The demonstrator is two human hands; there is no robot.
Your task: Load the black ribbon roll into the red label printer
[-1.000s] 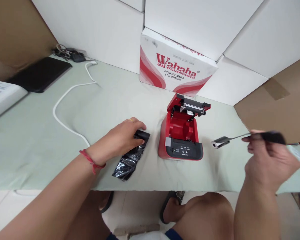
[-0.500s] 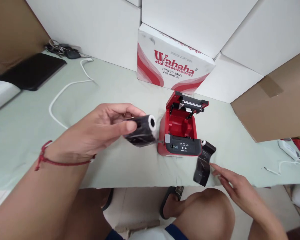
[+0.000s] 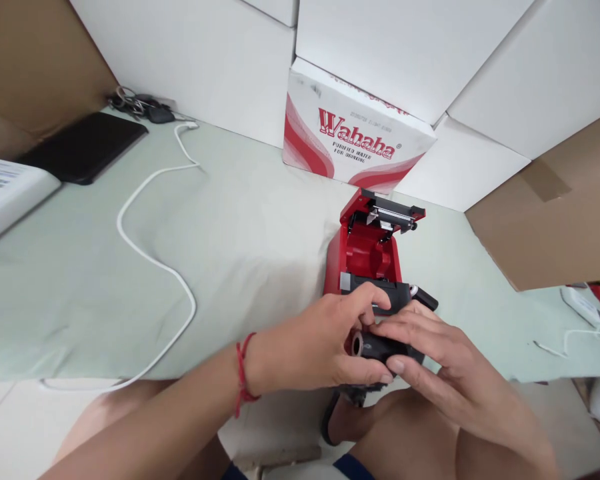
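Both my hands are together on a black paper roll (image 3: 380,348) in front of the printer, its hollow core facing left. The thumb and fingers of my left hand (image 3: 320,343) grip the core end. My right hand (image 3: 445,357) closes over the other end, with its fingertips near the left hand's. Just behind stands a small red label printer (image 3: 334,260), its lid raised and its red roll bay visible. My hands cover part of its black front panel. A second black roll (image 3: 426,297) lies at the printer's right side, partly hidden by my right hand.
A white cable (image 3: 153,257) winds over the pale green tablecloth (image 3: 250,240) and off the front edge. Keys (image 3: 143,105) and a black flat case (image 3: 87,147) lie at the back left. A Wahaba-printed carton (image 3: 353,133) stands behind the printer.
My left hand has carried its black roll right and toward me, to the front of the printer. My right hand has moved left and up, from beside the second roll, onto the held roll.
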